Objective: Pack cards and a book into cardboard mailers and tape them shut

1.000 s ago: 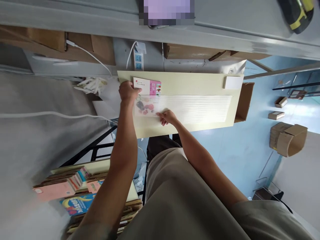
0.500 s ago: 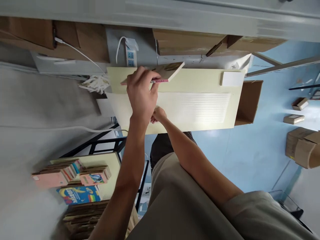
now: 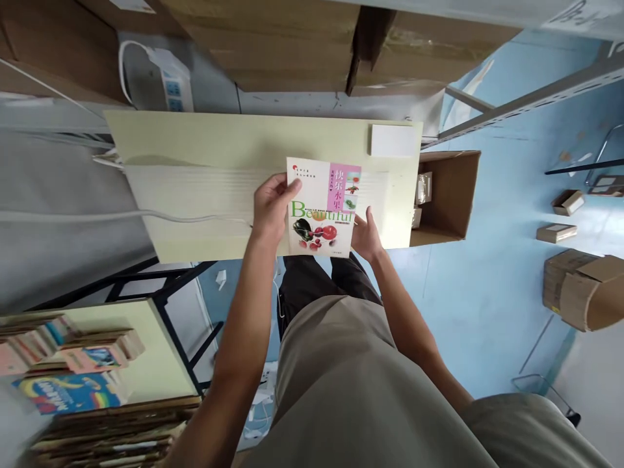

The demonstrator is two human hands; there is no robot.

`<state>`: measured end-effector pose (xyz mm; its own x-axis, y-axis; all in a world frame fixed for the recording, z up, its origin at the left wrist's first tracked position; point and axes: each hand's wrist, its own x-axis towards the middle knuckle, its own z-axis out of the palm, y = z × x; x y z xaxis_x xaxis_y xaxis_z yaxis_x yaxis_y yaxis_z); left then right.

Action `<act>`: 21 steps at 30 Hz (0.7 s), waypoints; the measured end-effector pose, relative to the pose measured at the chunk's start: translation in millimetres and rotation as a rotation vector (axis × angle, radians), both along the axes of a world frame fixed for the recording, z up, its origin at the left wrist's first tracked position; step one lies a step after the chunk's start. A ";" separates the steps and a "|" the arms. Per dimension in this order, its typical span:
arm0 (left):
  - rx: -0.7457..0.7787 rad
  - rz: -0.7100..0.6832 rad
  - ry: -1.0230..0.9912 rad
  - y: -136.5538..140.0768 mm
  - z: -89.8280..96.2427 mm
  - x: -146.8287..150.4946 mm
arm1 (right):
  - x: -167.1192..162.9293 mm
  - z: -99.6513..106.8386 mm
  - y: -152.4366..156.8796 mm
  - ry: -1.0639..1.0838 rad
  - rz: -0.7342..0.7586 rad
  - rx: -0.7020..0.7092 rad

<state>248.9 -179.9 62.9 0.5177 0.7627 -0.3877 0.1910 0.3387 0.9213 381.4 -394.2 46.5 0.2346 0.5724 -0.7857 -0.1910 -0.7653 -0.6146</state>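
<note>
Probably light and slightly bendy, the book (image 3: pixel 322 207) over the bench (image 3: pixel 209 138) suits edge grips: left hand (image 3: pixel 271 208) pinching it, right hand (image 3: pixel 367 238) spread.

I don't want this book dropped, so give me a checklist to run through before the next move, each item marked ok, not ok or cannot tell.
1. Left hand holds the book: ok, thumb on the front at its left edge.
2. Book's front faces the camera: ok, "Beautiful" is readable.
3. Right hand grips the book: cannot tell; its thumb stands off the cover and its fingers are hidden behind.
4. White sheeting fully in view: not ok, the book and left hand cover part.
5. White cable clear of the table in view: not ok, it crosses the left part.
</note>
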 end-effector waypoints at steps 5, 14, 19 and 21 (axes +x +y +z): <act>-0.100 0.122 0.181 -25.7 -52.1 23.2 | 20.5 -31.7 -31.1 0.037 -0.484 0.196; 0.059 0.080 0.506 -14.5 -88.3 39.4 | 16.3 -64.1 -17.0 -0.246 -0.357 0.150; 0.125 0.038 0.513 -17.5 -86.2 38.8 | 37.4 -47.5 -39.8 -0.502 -0.269 0.114; 0.157 0.005 0.496 -18.7 -83.2 36.8 | 49.4 -39.5 -53.1 -0.695 -0.292 0.041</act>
<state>285.7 -198.5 -20.4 0.2967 0.8335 -0.4662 0.6163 0.2058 0.7601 430.8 -447.2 7.0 0.8152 0.4365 -0.3807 0.0594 -0.7168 -0.6947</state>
